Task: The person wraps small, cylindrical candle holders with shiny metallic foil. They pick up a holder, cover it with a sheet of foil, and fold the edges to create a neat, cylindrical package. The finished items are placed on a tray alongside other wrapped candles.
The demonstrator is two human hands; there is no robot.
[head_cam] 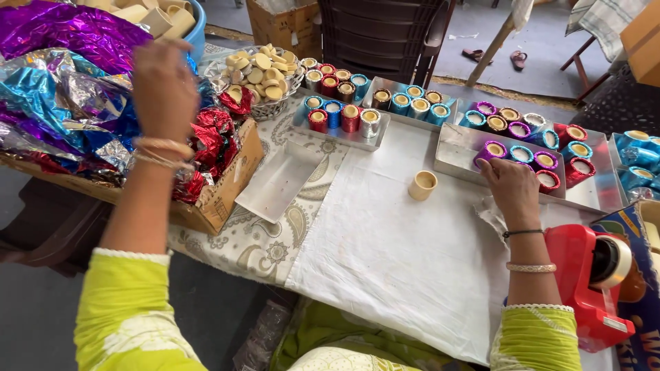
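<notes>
Over foil sheets, left hand reaches; right hand rests flat.

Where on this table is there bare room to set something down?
The white cloth is bare between the plain cup, the empty tray and the red tape dispenser. Crowded: the far trays of wrapped cups and the foil box.

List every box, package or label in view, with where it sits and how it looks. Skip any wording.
Foil box: left of the cloth, open brown cardboard, full of shiny foil sheets.
Printed carton: far right edge behind the red tape dispenser, blue with coloured print.
Cardboard box: top centre on the floor, brown.
No screens or signs.
</notes>
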